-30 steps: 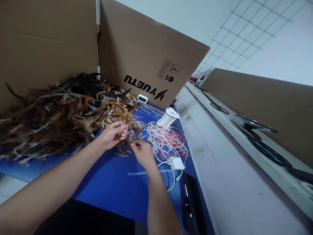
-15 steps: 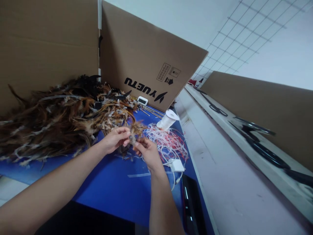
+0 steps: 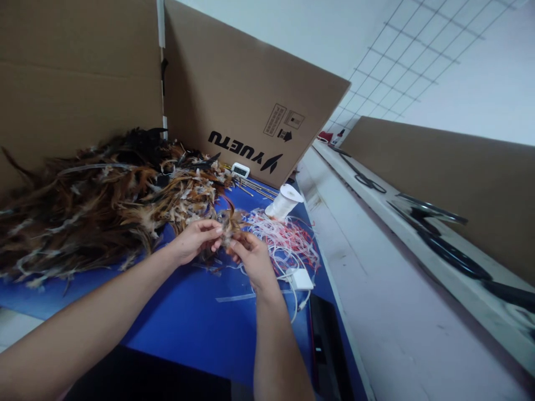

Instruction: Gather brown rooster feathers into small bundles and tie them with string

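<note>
Brown, fluffy feathers [image 3: 230,224] are pinched between my two hands, just above the blue tabletop [image 3: 188,317]. My left hand [image 3: 195,240] is closed on their left side, thumb and forefinger pressed together. On the lower right side my right hand [image 3: 251,256] is closed on the same feathers, its thumb toward the left hand. The fingertips nearly meet, and their far sides are hidden. To the left spreads a large heap of brown, black and whitish feathers [image 3: 104,206]. Just right of my hands lies a tangle of white and red strips [image 3: 288,239].
A white spool [image 3: 285,201] stands behind the strips, near thin sticks [image 3: 261,189] and a small white digital display [image 3: 240,170]. A white adapter [image 3: 300,279] with cable and a black device [image 3: 330,345] lie on the right. Cardboard panels [image 3: 251,83] stand behind; scissors [image 3: 370,182] rest on the ledge.
The feathers between my hands have turned slightly, their tips now spreading differently. Both hands keep nearly the same place and grip. The view has shifted a little, so the background sits slightly further left.
</note>
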Demonstrator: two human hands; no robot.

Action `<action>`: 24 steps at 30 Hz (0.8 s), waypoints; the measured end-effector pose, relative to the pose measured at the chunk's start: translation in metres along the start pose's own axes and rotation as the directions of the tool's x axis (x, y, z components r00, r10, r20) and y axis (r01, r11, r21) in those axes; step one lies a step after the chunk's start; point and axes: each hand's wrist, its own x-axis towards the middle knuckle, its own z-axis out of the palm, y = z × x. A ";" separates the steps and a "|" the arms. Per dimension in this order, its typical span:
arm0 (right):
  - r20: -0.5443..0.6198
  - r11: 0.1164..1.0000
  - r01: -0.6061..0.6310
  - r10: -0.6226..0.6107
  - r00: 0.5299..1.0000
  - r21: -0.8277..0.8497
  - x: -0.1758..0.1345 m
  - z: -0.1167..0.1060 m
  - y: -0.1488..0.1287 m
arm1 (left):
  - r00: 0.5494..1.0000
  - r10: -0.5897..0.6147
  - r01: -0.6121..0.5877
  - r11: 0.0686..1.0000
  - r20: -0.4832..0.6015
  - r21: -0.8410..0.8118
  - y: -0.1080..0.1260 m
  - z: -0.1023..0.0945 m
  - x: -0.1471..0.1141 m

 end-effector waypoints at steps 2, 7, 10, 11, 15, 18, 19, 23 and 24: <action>-0.008 1.000 0.001 -0.001 1.000 -0.008 0.000 0.001 -0.001 | 1.000 0.003 -0.003 1.000 0.013 0.007 0.000 0.000 0.000; 0.009 0.999 0.018 -0.018 1.000 -0.036 -0.002 0.002 -0.003 | 1.000 -0.012 0.012 0.998 -0.002 0.056 -0.003 -0.001 0.002; 0.002 0.999 0.025 -0.025 1.000 -0.041 -0.002 0.002 -0.004 | 0.999 -0.019 0.020 0.998 -0.027 0.062 -0.004 -0.002 0.003; 0.000 0.999 0.026 -0.026 1.000 -0.040 -0.002 0.002 -0.004 | 0.999 -0.022 0.023 0.998 -0.030 0.065 -0.005 -0.002 0.004; 0.002 0.999 0.033 -0.033 0.999 -0.025 -0.002 0.001 -0.003 | 0.998 -0.048 0.051 0.996 -0.030 0.076 -0.005 -0.003 0.005; -0.009 0.999 0.036 -0.036 0.999 -0.030 0.000 0.000 -0.001 | 0.998 -0.043 0.046 0.997 -0.039 0.069 -0.005 -0.003 0.005; -0.016 0.999 0.034 -0.035 0.999 -0.035 0.000 -0.001 0.000 | 0.999 -0.036 0.038 0.997 -0.041 0.067 -0.005 -0.003 0.005; -0.029 0.999 0.023 -0.024 0.999 -0.036 0.001 -0.002 0.003 | 0.999 -0.018 0.021 0.999 -0.051 0.048 -0.006 -0.003 0.005; -0.026 0.999 0.028 -0.028 0.999 -0.028 0.001 -0.002 0.004 | 0.998 -0.020 0.022 0.999 -0.053 0.042 -0.006 -0.002 0.005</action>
